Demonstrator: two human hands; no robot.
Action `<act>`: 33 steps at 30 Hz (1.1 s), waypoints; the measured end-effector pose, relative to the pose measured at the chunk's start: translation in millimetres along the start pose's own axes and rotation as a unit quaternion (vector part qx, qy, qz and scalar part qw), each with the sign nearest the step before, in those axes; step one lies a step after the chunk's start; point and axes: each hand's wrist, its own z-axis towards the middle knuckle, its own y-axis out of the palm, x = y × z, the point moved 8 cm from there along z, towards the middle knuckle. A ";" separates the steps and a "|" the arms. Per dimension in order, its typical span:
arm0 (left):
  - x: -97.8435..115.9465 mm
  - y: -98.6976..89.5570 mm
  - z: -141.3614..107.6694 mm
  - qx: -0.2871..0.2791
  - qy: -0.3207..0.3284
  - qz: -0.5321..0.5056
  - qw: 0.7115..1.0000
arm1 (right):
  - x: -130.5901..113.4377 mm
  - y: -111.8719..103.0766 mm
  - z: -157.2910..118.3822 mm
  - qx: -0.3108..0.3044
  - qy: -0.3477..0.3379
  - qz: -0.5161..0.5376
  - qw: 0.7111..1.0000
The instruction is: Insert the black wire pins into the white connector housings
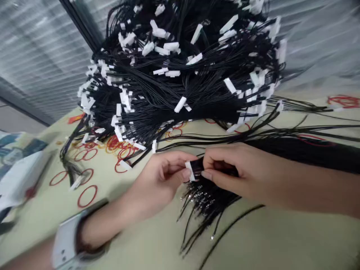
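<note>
- Thumb and fingertips of our left hand [161, 182] pinch a small white connector [190, 171], which stands nearly upright between them.
- Just beside it, our right hand [239, 167] has thumb and forefinger pinched on black wires [197, 167] that run to the connector; blur hides how many we grip.
- Below our fingers, a loose fan of wire ends [206, 202] with shiny metal tips spreads over the pale surface [281, 240], and one longer wire [230, 231] curves towards us.
- A thick wire bundle [303, 152] lies behind our right forearm and runs off to the right, a red band visible on it.
- Our left wrist wears a pale strap [66, 240].
- Ahead of our hands rises a big heap of black cables [180, 90], white connectors sticking out all over.
- Red and yellow rubber bands [115, 145] gather at its near left edge; single red rings lie closer to our left arm, and more red bands [343, 101] sit at the far right.
- At our far left rests a white object [24, 180], too blurred to name.
- Sheer, ribbed sheeting [36, 41] hangs behind the heap.
</note>
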 end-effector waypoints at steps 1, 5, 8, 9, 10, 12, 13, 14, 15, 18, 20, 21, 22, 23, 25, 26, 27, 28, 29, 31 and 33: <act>-0.2 -0.9 0.9 -0.004 -0.003 0.002 1.000 | 1.3 0.6 0.4 0.002 0.013 0.005 1.000; 0.0 -4.0 3.1 -0.015 -0.009 -0.003 1.000 | 3.9 -3.2 0.4 0.050 0.026 0.011 0.998; -0.3 -5.8 3.4 -0.012 -0.017 -0.017 1.000 | -0.7 -10.5 -2.9 0.114 -0.024 -0.010 0.993; -0.6 -6.1 3.3 -0.011 -0.019 -0.023 0.999 | -4.8 -12.1 -4.9 0.130 -0.055 -0.025 0.990; -0.9 -6.4 3.3 -0.010 -0.021 -0.028 0.999 | -9.2 -13.3 -7.2 0.145 -0.083 -0.041 0.985; -1.2 -6.8 3.6 -0.009 -0.018 -0.042 0.999 | -17.4 -15.6 -12.6 0.177 -0.125 -0.076 0.973; -1.8 -7.0 3.9 -0.008 -0.018 -0.049 0.999 | -21.4 -17.5 -16.0 0.201 -0.140 -0.096 0.965; -2.5 -7.5 4.1 -0.005 -0.018 -0.058 0.998 | -24.5 -18.8 -19.1 0.223 -0.147 -0.117 0.956; -3.4 -8.1 4.3 -0.001 -0.018 -0.065 0.998 | -27.3 -19.1 -21.8 0.240 -0.152 -0.140 0.949; -5.5 -9.5 4.0 0.006 -0.025 -0.063 0.998 | -31.0 -12.4 -24.6 0.236 -0.163 -0.189 0.939; -4.9 -9.3 3.3 0.003 -0.023 -0.051 0.998 | -28.4 -6.8 -23.4 0.213 -0.165 -0.187 0.945; -4.2 -9.0 3.0 0.001 -0.021 -0.046 0.999 | -27.0 -5.6 -23.0 0.210 -0.167 -0.181 0.946; -2.8 -8.6 2.8 -0.002 -0.014 -0.044 0.999 | -25.2 -5.1 -22.6 0.210 -0.165 -0.177 0.947; -2.3 -8.5 2.8 -0.004 -0.012 -0.041 0.999 | -23.7 -5.0 -22.1 0.211 -0.163 -0.175 0.948; -2.4 -9.1 3.2 0.000 -0.012 -0.030 0.999 | -21.9 -4.9 -21.0 0.213 -0.161 -0.176 0.947; -3.5 -9.6 3.5 0.004 -0.018 -0.021 1.000 | -21.2 -4.3 -20.1 0.209 -0.160 -0.177 0.948; -4.9 -10.4 3.8 0.010 -0.026 -0.013 1.000 | -20.6 -3.9 -19.4 0.206 -0.158 -0.177 0.950; -6.1 -11.0 4.0 0.014 -0.033 -0.006 0.999 | -20.2 -3.8 -18.8 0.203 -0.156 -0.175 0.951; -6.6 -11.0 4.0 0.015 -0.035 -0.004 0.999 | -20.1 -3.8 -18.5 0.200 -0.156 -0.173 0.952; -7.1 -9.4 3.8 0.007 -0.039 -0.001 0.999 | -20.3 -3.8 -18.3 0.194 -0.157 -0.167 0.954; -6.4 -7.3 3.2 -0.005 -0.037 0.005 0.999 | -20.0 -2.7 -17.9 0.181 -0.156 -0.161 0.958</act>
